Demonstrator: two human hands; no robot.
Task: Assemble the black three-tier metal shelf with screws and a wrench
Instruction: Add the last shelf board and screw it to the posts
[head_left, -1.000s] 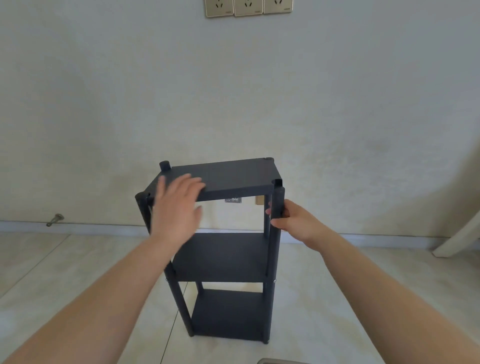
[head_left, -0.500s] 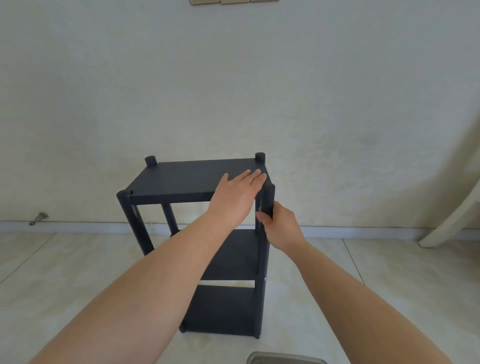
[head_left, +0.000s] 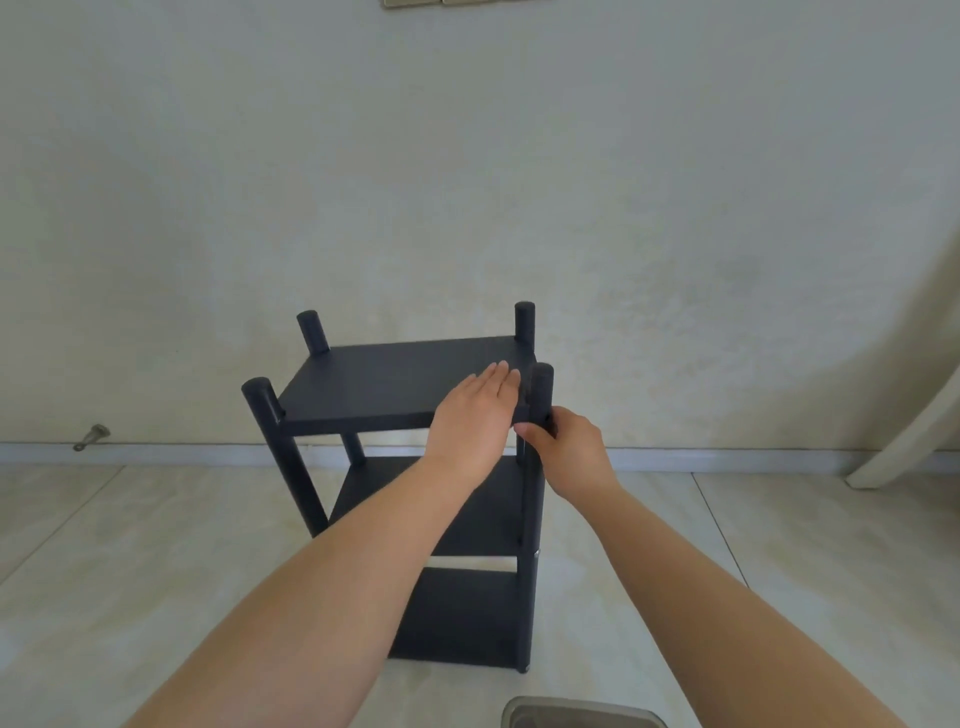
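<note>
The black three-tier metal shelf (head_left: 384, 379) stands upright on the tiled floor in front of the wall, its four posts poking above the top tier. My left hand (head_left: 475, 421) lies flat, palm down, on the right part of the top tier, fingers together. My right hand (head_left: 566, 449) grips the near right post (head_left: 540, 387) just under the top tier. The middle tier (head_left: 498, 512) and bottom tier (head_left: 462, 613) show below, partly hidden by my left forearm. No wrench or loose screw is visible.
A metal door stop (head_left: 92, 435) sticks out of the baseboard at the left. A pale slanted furniture leg (head_left: 904, 441) leans at the right edge. A grey rimmed object (head_left: 576, 714) lies at the bottom edge. Wall sockets (head_left: 441, 2) sit at the top.
My left hand slid from the top tier's left side to its right end. My right hand stayed on the near right post. The top tier now sits lower, with the post tops standing above it.
</note>
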